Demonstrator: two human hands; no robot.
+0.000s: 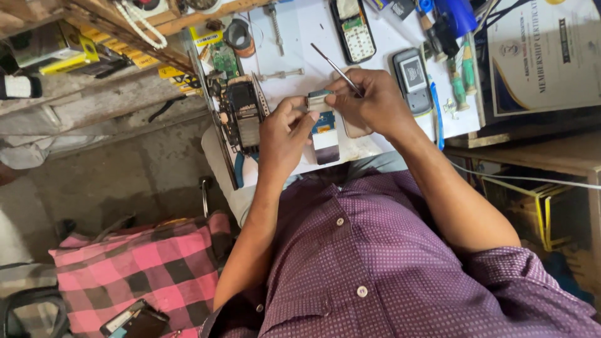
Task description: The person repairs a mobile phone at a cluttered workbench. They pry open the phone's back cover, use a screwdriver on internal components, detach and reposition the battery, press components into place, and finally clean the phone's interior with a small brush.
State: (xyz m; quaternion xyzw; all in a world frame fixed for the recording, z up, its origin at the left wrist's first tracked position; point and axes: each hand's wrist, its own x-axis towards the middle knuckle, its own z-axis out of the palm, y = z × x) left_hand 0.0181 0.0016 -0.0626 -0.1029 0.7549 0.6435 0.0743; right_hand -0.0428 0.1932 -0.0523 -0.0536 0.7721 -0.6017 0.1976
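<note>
From the head camera, the white bench [300, 31] is crowded: an opened phone [354, 28] at its far edge, a grey phone [413, 74] beside the right wrist, a stripped circuit board [243, 112] left of the hands, and a pink checked cloth [144, 269] (down on the floor side). Nothing blocks the hands. The small phone board [324, 128] lies lengthwise toward the person, blue with a pale lower screen. The left hand [285, 134] pinches its top; the right hand [369, 103] grips a thin metal tool [335, 66] touching it.

Both hands [285, 134] [369, 103] together, fingers pinched.
</note>
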